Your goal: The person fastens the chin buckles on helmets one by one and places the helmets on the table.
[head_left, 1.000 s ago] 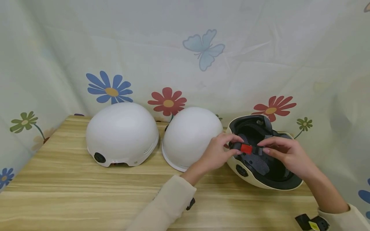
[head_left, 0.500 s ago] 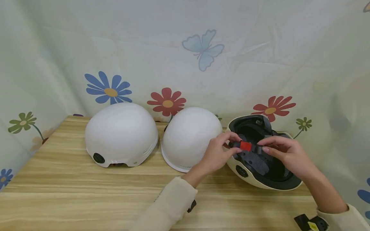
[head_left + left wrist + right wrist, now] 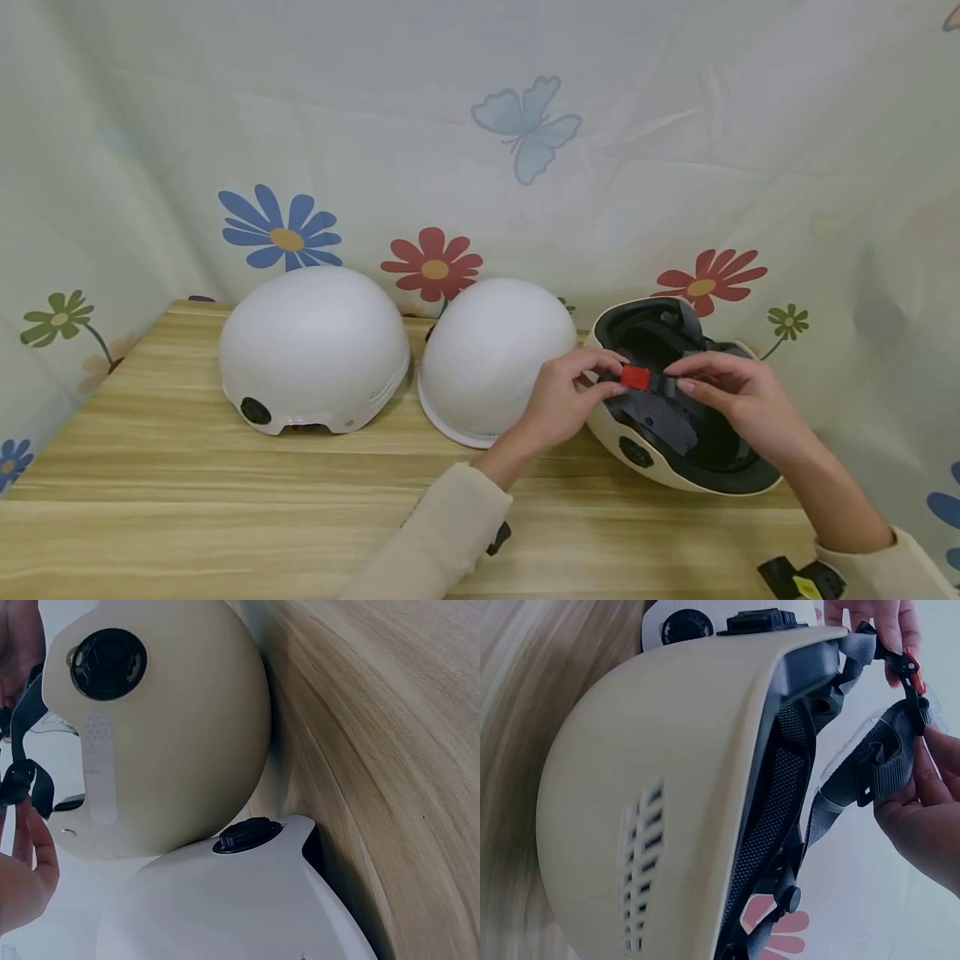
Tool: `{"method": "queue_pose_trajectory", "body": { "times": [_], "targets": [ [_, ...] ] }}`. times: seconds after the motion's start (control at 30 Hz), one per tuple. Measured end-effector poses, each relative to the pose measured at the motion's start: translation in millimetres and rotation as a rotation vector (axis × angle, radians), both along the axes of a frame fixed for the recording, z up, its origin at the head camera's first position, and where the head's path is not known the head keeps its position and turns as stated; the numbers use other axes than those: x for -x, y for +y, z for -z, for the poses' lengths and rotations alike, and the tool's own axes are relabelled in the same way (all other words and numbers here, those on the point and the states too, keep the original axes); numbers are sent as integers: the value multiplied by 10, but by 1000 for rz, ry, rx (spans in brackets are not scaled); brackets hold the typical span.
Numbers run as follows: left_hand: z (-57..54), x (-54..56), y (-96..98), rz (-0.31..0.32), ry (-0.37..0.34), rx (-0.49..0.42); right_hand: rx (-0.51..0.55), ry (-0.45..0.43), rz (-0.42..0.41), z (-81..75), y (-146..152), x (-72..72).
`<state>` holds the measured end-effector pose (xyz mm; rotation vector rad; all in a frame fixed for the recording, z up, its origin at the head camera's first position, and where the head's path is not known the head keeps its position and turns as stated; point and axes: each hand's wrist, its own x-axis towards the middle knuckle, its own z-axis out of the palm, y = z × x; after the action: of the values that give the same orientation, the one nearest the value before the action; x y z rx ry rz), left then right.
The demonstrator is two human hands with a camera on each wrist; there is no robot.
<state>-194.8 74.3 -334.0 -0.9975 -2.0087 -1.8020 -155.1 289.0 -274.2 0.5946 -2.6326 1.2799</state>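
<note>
A cream helmet [image 3: 651, 468] lies upturned at the right of the table, its black padded inside facing up. Above its opening, my left hand [image 3: 557, 402] pinches a black buckle with a red piece [image 3: 635, 377] between thumb and fingers. My right hand [image 3: 742, 404] pinches the dark webbing chin strap [image 3: 894, 754] at the black fitting on its other side. In the right wrist view the buckle and this fitting meet between the two hands. The strap runs down from the fingers to the helmet's inside.
Two white helmets, one at the left [image 3: 315, 346] and one in the middle [image 3: 498, 358], stand dome up on the wooden table [image 3: 247, 517]. The middle one is close beside the cream helmet. Behind them hangs a flower-printed curtain [image 3: 360, 108].
Both hands keep their grips and have shifted slightly left. The buckle's red piece has moved a little up and left, and the cream helmet has rocked slightly.
</note>
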Motion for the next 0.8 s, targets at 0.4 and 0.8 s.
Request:
{"method": "queue_pose_trajectory", "body": {
  "times": [0.4,0.8],
  "targets": [
    [10,-10,-10,-7,-4,1,19,17,33,22,-27,-27],
    [-2,-17,0,-24,4,10,16,23,47,31,-27,-29]
  ]
}}
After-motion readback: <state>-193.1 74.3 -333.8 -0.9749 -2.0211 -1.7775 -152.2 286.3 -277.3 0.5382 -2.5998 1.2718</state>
